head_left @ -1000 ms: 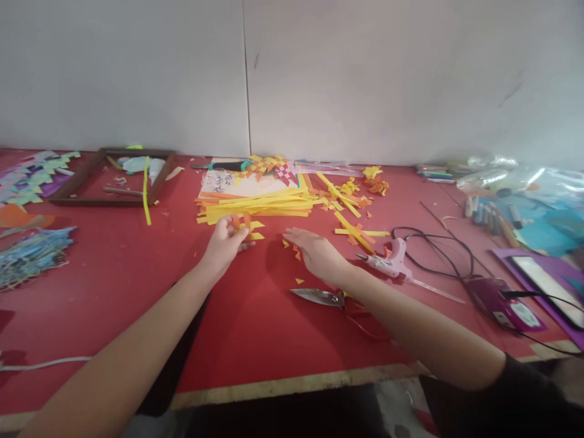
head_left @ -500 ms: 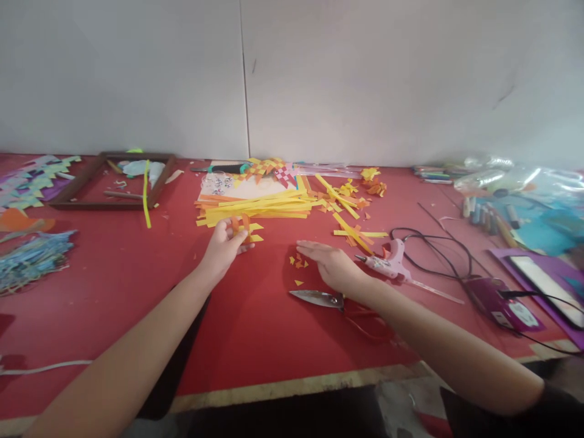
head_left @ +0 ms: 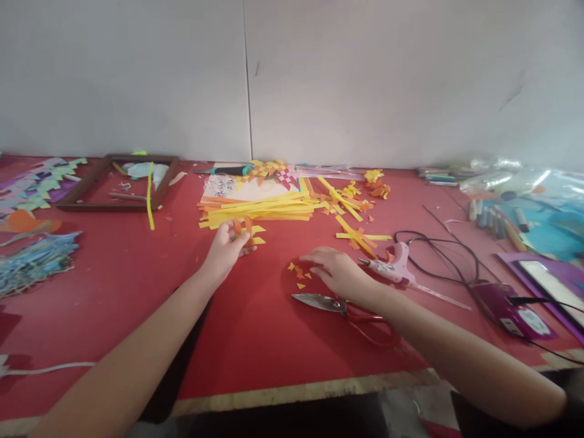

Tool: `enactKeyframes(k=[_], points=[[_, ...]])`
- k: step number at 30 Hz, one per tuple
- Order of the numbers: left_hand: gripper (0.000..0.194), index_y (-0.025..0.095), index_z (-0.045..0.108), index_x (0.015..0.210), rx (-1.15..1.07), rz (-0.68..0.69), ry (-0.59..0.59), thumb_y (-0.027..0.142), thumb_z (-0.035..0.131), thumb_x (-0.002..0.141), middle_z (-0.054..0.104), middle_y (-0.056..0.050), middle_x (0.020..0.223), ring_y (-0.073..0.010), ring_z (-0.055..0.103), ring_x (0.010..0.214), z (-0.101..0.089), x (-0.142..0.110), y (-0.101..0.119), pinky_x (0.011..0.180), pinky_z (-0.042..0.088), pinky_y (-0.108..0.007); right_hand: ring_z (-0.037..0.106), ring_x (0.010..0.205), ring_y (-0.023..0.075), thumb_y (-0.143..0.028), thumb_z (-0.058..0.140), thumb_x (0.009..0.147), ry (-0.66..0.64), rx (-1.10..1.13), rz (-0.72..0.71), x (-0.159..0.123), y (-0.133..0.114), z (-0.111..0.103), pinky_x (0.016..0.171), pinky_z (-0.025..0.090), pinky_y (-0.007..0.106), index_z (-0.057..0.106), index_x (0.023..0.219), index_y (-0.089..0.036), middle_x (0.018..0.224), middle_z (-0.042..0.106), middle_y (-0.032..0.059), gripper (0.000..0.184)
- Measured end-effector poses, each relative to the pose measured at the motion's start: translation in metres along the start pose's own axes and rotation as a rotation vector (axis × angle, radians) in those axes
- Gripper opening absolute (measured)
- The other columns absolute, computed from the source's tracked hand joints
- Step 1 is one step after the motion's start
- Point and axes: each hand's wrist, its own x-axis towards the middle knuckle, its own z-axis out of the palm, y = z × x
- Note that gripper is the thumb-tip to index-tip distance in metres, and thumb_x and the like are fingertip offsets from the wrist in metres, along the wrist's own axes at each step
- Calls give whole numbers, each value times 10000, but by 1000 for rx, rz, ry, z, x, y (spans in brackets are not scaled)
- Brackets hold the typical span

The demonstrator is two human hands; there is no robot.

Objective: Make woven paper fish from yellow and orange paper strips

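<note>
My left hand (head_left: 228, 244) pinches a small woven piece of orange and yellow paper strips (head_left: 250, 230), its yellow ends poking out to the right. Over the tabletop to the right, my right hand (head_left: 338, 269) has its fingers stretched out and holds nothing. Small orange and yellow paper scraps (head_left: 300, 272) lie beside its fingertips. Just below that hand rest scissors (head_left: 322, 302) with red handles, blades pointing left. A stack of yellow and orange paper strips (head_left: 260, 208) lies behind my left hand.
A pink glue gun (head_left: 392, 266) with a black cable lies right of my right hand, near a magenta box (head_left: 515, 310) and a phone (head_left: 547, 286). A brown frame (head_left: 114, 207) and blue fringed bundle (head_left: 39, 261) lie left. A wall (head_left: 365, 79) stands behind.
My right hand has drawn slightly back from the scraps, its fingers lifting, and more of the scissors' red handles shows. My left hand keeps the woven paper piece. The view has shifted slightly.
</note>
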Motion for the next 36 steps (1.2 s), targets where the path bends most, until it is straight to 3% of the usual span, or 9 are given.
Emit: enactKeyframes(k=[4,10,12,16,18,22,27,32,36], points=[[354,201,461,957,-5,-7,1,164,728,728,621,10,869,-123,630,716,0,0,0,668,585,-318,692,857,175,-132,596,852,-129,57,10,3,0,1,798,539,294,719,1044,-194,950,741,51,236],[341,201,469,946,3,-7,-5,168,731,731,622,11,852,-124,635,710,-1,0,0,682,588,-325,681,862,158,-148,602,869,-181,129,-58,11,-10,0,813,520,272,715,976,-185,939,733,41,160],[331,200,472,948,8,-6,-9,165,725,738,625,9,858,-123,636,716,-1,0,0,680,588,-318,670,920,176,-137,614,852,-176,85,-61,14,-12,-2,852,518,292,702,1044,-170,993,719,69,214],[314,195,466,938,12,-11,-13,153,711,748,624,8,855,-118,635,713,-1,1,0,662,587,-298,598,1132,219,-107,654,797,-226,7,-165,16,-12,-1,985,475,343,608,1281,-171,1239,636,117,490],[313,194,462,939,13,-13,-12,149,708,750,622,9,854,-114,631,709,-1,1,-1,656,586,-291,603,1121,214,-108,633,813,-232,-8,-201,16,-12,2,981,477,337,653,1232,-189,1236,644,102,427],[319,195,459,948,10,-10,-14,152,707,751,615,12,869,-111,629,713,-1,2,-2,659,587,-292,655,980,185,-148,562,889,-174,20,-250,13,-7,10,905,505,295,750,1004,-188,1045,727,73,224],[306,196,464,937,3,-8,-18,155,707,757,612,8,873,-118,628,732,-1,1,-1,669,587,-299,663,914,169,-181,509,935,-97,25,-303,5,-1,16,847,505,273,747,920,-185,951,749,58,239],[271,188,477,950,0,-17,-1,112,672,778,608,-4,881,-125,628,760,0,1,1,671,588,-298,643,837,191,-214,466,952,-216,-143,-308,4,-11,15,800,478,307,722,865,-152,924,729,103,277],[259,183,486,962,-9,-20,20,86,650,788,607,-7,882,-119,619,756,2,0,3,660,586,-288,613,773,203,-229,517,906,-273,-148,-237,8,-20,13,761,451,320,698,825,-129,874,709,118,223]])
